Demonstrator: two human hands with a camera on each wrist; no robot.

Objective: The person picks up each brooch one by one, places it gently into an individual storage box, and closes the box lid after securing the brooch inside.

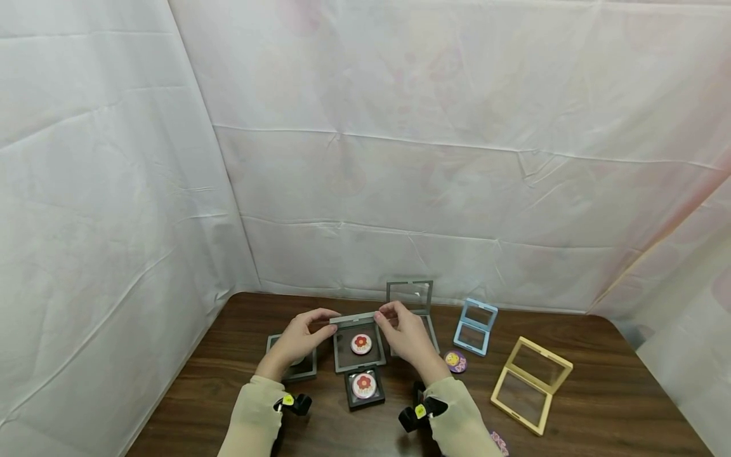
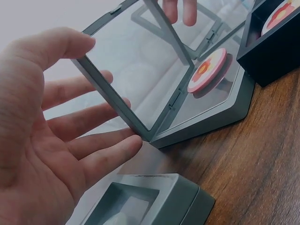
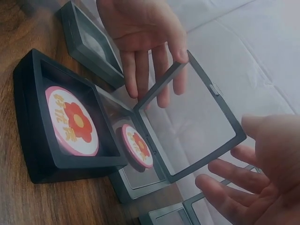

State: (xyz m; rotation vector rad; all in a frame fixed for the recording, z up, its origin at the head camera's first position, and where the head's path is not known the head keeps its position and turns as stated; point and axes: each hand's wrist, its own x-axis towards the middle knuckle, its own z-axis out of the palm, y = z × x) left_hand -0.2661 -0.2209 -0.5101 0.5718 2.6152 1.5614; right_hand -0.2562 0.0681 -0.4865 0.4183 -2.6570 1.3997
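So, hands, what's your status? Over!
Left hand, right hand: holding raised lid of gray frame. Flower badge inside. Black frame close in front, apparently not blocking.

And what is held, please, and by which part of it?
The raised lid of the grey case: the left hand and right hand each hold a free corner.

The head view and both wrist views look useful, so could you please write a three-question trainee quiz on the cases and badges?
1. True or false: the lid of the grey case beside the black box is shut.
2. How many red-flower badges show in the head view?
3. Which open case lies farthest right in the head view: A) blue, B) yellow, or C) pink?

Key: 1. False, it is raised. 2. Two. 3. B, the yellow case.
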